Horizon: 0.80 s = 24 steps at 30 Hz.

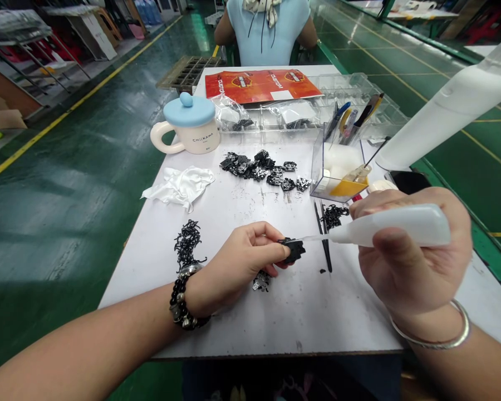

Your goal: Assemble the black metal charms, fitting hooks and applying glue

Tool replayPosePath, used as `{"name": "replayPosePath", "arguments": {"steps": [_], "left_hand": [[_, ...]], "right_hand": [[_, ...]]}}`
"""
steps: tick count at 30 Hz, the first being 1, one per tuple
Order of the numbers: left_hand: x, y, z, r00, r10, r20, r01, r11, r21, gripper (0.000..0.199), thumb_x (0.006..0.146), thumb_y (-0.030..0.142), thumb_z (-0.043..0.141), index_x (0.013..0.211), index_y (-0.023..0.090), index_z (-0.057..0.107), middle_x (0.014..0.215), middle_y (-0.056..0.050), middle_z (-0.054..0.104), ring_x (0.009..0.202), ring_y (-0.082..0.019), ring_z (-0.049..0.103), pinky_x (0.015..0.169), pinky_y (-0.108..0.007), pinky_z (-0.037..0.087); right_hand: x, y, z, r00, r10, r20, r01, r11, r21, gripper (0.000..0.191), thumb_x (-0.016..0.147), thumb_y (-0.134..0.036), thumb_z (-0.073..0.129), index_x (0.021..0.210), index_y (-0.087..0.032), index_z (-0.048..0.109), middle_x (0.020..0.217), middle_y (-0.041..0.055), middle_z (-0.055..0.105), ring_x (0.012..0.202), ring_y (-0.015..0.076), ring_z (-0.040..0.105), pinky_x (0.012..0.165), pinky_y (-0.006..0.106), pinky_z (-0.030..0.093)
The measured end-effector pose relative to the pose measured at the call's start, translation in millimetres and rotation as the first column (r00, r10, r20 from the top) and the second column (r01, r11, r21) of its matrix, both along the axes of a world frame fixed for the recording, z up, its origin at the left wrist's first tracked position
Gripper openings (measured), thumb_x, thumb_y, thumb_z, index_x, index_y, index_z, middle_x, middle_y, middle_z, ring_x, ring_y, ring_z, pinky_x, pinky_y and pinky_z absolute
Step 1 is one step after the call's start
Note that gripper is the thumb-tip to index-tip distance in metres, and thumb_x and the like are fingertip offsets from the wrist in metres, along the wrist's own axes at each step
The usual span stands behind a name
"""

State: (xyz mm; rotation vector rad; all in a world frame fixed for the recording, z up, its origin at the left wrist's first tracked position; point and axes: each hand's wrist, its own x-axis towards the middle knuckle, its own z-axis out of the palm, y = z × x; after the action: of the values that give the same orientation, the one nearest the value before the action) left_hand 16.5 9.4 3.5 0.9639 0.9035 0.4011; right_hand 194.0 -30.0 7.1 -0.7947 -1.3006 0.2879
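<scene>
Between thumb and fingers my left hand (244, 262) pinches a small black part (293, 250) with an uneven outline. My right hand (417, 256) is wrapped round a white squeeze bottle (404, 224) lying nearly level, its thin nozzle tip at the top of the black part. Just below my left fingers a silver and black piece (261, 281) rests on the table. Black tweezers (325, 245) lie to the right of the held part, beside a pile of small black curved pieces (334, 216). Another such heap (187, 245) sits left of my left hand.
Black and silver parts (261, 167) lie mid-table. Behind them are a lidded mug (200, 131), clear trays (354, 89) and a red printed sheet (263, 84). A clear pen box (338, 167) and large white bottle (446, 106) stand right. A white cloth (179, 186) lies left; a person (267, 33) sits ahead.
</scene>
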Motion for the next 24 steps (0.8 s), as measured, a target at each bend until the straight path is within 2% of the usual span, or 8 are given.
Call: {"name": "replayPosePath", "arguments": {"steps": [4,8,11,18,24], "left_hand": [[-0.3,0.5,0.8,1.000,0.003,0.007,-0.003,1.000,0.000,0.012,0.069,0.014,0.064,0.074,0.015,0.053,0.063,0.000,0.067,0.049,-0.006,0.055,0.048,-0.017,0.042],[-1.4,0.9,1.2,1.000,0.009,-0.004,-0.009,1.000,-0.002,0.011,0.070,0.015,0.064,0.074,0.015,0.053,0.063,0.000,0.067,0.049,-0.006,0.055,0.048,-0.018,0.042],[-1.7,1.5,0.9,1.000,0.010,0.003,-0.010,1.000,-0.006,0.012,0.070,0.016,0.064,0.074,0.015,0.053,0.064,0.000,0.067,0.050,-0.005,0.055,0.049,-0.017,0.042],[-0.8,2.6,0.6,1.000,0.003,-0.001,-0.003,1.000,-0.004,0.011,0.071,0.016,0.064,0.074,0.015,0.054,0.064,0.000,0.066,0.048,-0.005,0.054,0.049,-0.018,0.041],[-1.4,1.5,2.1,1.000,0.012,-0.006,-0.012,1.000,-0.009,0.011,0.070,0.016,0.064,0.074,0.015,0.054,0.063,0.000,0.066,0.048,-0.006,0.053,0.049,-0.019,0.040]], "right_hand": [[5.0,0.1,4.0,0.987,-0.066,-0.147,0.061,0.997,-0.038,0.021,0.072,-0.034,0.070,0.071,-0.018,0.057,0.060,0.0003,0.056,0.055,0.0164,0.054,0.052,0.033,0.041],[7.9,-2.5,7.1,0.979,-0.003,-0.205,-0.021,0.993,-0.115,0.024,0.072,-0.038,0.069,0.067,-0.018,0.056,0.056,-0.0001,0.052,0.051,0.0151,0.050,0.050,0.033,0.038],[4.8,-4.5,4.5,0.982,0.042,-0.187,-0.070,0.986,-0.149,0.023,0.071,-0.032,0.071,0.067,-0.018,0.053,0.056,-0.0006,0.052,0.050,0.0142,0.049,0.049,0.033,0.037],[2.3,-2.9,-0.7,1.000,0.024,-0.020,-0.027,0.987,-0.157,0.018,0.076,-0.034,0.065,0.068,-0.022,0.053,0.054,-0.0006,0.056,0.051,0.0154,0.050,0.052,0.034,0.042],[3.5,-2.7,-0.5,0.996,0.056,-0.068,-0.066,0.985,-0.159,0.020,0.074,-0.033,0.067,0.068,-0.021,0.053,0.055,-0.0012,0.055,0.049,0.0141,0.049,0.050,0.033,0.042]]}}
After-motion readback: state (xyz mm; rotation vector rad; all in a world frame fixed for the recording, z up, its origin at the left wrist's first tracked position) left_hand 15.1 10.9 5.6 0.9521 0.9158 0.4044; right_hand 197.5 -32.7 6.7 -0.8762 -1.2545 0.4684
